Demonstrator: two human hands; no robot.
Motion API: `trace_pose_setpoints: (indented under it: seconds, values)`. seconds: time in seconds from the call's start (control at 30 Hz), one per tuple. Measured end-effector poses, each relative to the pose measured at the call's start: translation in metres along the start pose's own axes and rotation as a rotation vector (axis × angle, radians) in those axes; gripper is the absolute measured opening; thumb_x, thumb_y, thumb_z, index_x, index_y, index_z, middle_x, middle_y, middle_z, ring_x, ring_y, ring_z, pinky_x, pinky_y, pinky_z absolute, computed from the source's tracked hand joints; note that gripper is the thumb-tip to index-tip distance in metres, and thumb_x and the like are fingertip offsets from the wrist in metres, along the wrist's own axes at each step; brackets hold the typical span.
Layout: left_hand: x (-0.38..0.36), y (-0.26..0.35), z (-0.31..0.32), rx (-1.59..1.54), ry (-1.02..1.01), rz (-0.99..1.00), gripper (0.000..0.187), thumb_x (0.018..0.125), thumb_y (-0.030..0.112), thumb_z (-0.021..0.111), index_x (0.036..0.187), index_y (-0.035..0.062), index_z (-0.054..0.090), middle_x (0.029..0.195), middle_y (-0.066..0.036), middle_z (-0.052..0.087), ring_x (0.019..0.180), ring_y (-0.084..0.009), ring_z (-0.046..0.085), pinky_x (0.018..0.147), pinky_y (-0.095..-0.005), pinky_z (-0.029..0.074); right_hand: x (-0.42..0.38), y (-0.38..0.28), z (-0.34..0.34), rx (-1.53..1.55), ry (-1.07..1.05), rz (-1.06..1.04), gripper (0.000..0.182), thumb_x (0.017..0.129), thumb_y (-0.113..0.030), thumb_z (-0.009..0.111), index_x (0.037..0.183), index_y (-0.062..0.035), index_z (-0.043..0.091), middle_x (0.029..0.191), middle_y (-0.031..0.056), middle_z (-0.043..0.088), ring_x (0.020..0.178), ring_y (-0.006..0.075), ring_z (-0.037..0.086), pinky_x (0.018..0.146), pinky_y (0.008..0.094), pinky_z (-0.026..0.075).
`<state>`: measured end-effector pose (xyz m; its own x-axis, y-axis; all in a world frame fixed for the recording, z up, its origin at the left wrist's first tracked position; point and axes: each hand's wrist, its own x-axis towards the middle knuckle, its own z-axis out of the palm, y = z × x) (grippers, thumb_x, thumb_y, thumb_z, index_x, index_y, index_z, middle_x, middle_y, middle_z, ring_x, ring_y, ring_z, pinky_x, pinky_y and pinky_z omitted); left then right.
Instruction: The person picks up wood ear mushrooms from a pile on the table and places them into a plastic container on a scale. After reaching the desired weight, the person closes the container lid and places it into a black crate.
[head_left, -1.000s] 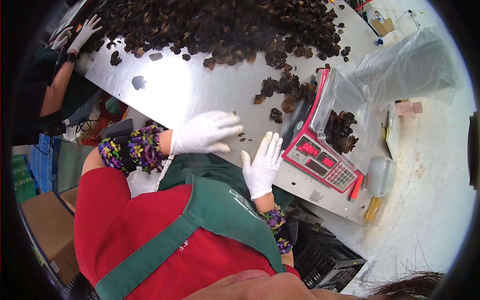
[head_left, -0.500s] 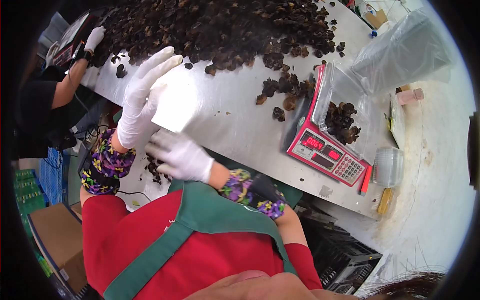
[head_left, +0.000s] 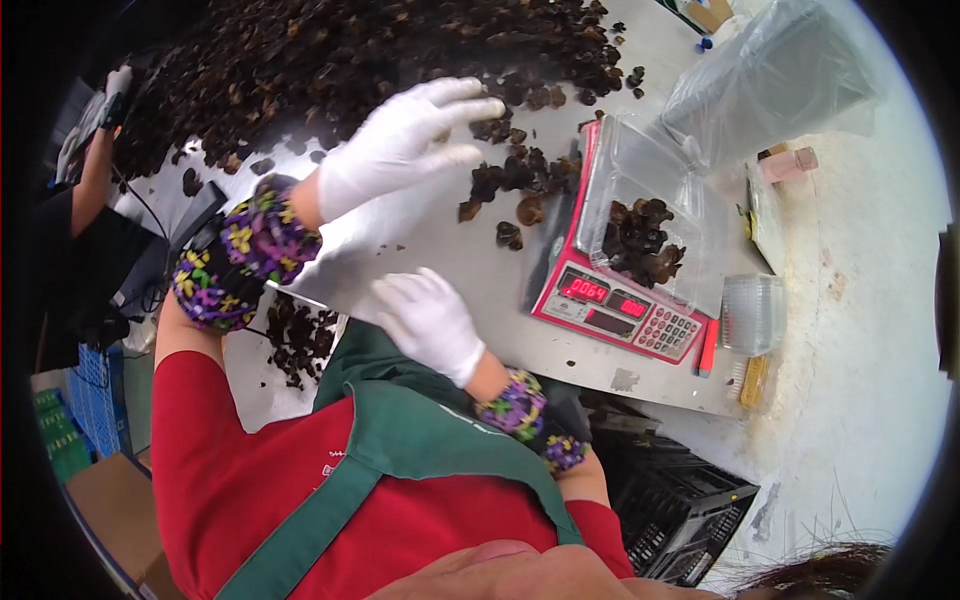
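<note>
My left hand [head_left: 395, 150], in a white glove, is held above the metal table [head_left: 385, 240] with its fingers spread and nothing in it. The fingertips point toward loose dark dried pieces [head_left: 525, 172]. Lower down, my right hand [head_left: 432, 325], also gloved, is near the table's front edge, fingers extended and no object visible in it. To its right stands a red scale [head_left: 615, 312] showing 0.064. On the scale an open clear plastic box [head_left: 615, 160] holds a clump of dark pieces [head_left: 643, 240].
A large heap of dark pieces [head_left: 330, 60] covers the back. More pieces [head_left: 298, 340] lie at the lower left. Another person's arm [head_left: 95, 170] is at the far left. At the right are a plastic bag [head_left: 775, 85], stacked clear containers [head_left: 752, 313] and a brush [head_left: 754, 382].
My left hand has moved right, across the table toward the loose pieces. My right hand has shifted right and slightly down. The view has shifted, and the scale reading is unchanged.
</note>
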<state>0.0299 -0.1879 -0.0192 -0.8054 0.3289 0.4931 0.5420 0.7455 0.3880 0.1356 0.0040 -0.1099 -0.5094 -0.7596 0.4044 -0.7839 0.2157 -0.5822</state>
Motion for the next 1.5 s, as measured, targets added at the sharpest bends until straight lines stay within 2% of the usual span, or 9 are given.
trace_pose_setpoints:
  seconds: [0.17,0.3,0.47,0.63,0.8,1.0,1.2,1.33,1.5]
  values:
    - [0.042,-0.013,0.121,0.016,-0.177,0.074,0.067,0.083,0.039,0.075,0.143,0.0158,0.054,0.148,-0.028,0.045,0.139,-0.0423,0.042,0.113,-0.0505,0.037,-0.046,0.023,-0.03,-0.205,0.087,0.176,0.04,0.08,-0.011,0.07,0.119,-0.0058,0.066,0.122,0.0168,0.062,0.116,0.0368,0.059,0.104,0.0474,0.045]
    - [0.059,0.001,0.179,0.078,-0.202,0.106,0.047,0.082,0.039,0.075,0.122,0.016,0.067,0.121,-0.012,0.059,0.115,-0.0346,0.057,0.096,-0.0473,0.047,-0.053,0.034,-0.021,-0.148,0.13,0.24,0.035,0.083,-0.01,0.068,0.117,-0.004,0.066,0.124,0.0176,0.06,0.119,0.0373,0.056,0.107,0.049,0.043]
    - [0.0,0.027,0.148,0.038,-0.241,0.087,0.02,0.083,0.027,0.071,0.097,0.0129,0.071,0.097,-0.01,0.06,0.097,-0.0308,0.061,0.079,-0.0424,0.051,-0.064,0.031,-0.027,-0.161,0.331,0.279,0.053,0.082,-0.005,0.065,0.135,-0.0071,0.06,0.138,0.0213,0.053,0.128,0.044,0.049,0.11,0.052,0.04]
    - [-0.025,0.027,0.074,-0.12,-0.149,0.032,0.052,0.082,0.028,0.076,0.132,0.0197,0.064,0.145,-0.019,0.049,0.135,-0.0406,0.046,0.111,-0.0513,0.038,-0.054,0.031,-0.023,-0.281,0.252,0.391,0.066,0.083,-0.011,0.064,0.148,-0.0135,0.051,0.155,0.0264,0.033,0.14,0.049,0.034,0.118,0.0584,0.027]
    - [0.015,-0.073,0.078,0.417,0.142,-0.22,0.063,0.085,0.033,0.075,0.143,0.0198,0.055,0.152,-0.025,0.04,0.139,-0.0452,0.037,0.115,-0.0555,0.032,-0.054,0.034,-0.02,-0.288,0.263,0.425,0.07,0.082,-0.009,0.065,0.15,-0.0125,0.048,0.154,0.0274,0.034,0.14,0.0498,0.034,0.118,0.0576,0.026]
    - [0.02,-0.085,0.107,0.306,-0.116,-0.151,0.013,0.086,0.022,0.068,0.098,0.015,0.068,0.093,-0.008,0.06,0.094,-0.0298,0.061,0.077,-0.0415,0.054,-0.056,0.034,-0.02,-0.28,0.303,0.436,0.067,0.082,-0.005,0.063,0.148,-0.011,0.051,0.153,0.0268,0.036,0.14,0.049,0.035,0.119,0.0553,0.028]
    - [-0.041,-0.014,0.077,0.238,0.039,-0.097,0.021,0.088,0.019,0.066,0.108,0.0174,0.072,0.103,-0.004,0.064,0.093,-0.0257,0.063,0.076,-0.0375,0.055,-0.059,0.031,-0.022,-0.217,0.338,0.416,0.065,0.082,0.003,0.061,0.146,-0.0044,0.05,0.153,0.0231,0.038,0.145,0.0419,0.033,0.121,0.0491,0.027]
    - [-0.063,-0.019,0.056,0.388,0.065,-0.168,0.033,0.082,0.024,0.075,0.114,0.0195,0.071,0.125,-0.009,0.063,0.128,-0.039,0.05,0.103,-0.0551,0.042,-0.056,0.034,-0.02,-0.168,0.399,0.437,0.065,0.083,0.005,0.059,0.146,0.0001,0.046,0.152,0.0229,0.039,0.146,0.0397,0.033,0.122,0.0477,0.027]
    - [-0.031,-0.014,0.074,0.172,-0.065,0.118,0.035,0.085,0.026,0.074,0.119,0.0175,0.07,0.13,-0.007,0.061,0.129,-0.0321,0.051,0.113,-0.0532,0.036,-0.058,0.035,-0.02,-0.199,0.378,0.434,0.065,0.083,0.004,0.06,0.146,-0.0024,0.048,0.152,0.0229,0.038,0.145,0.0408,0.033,0.121,0.0476,0.027]
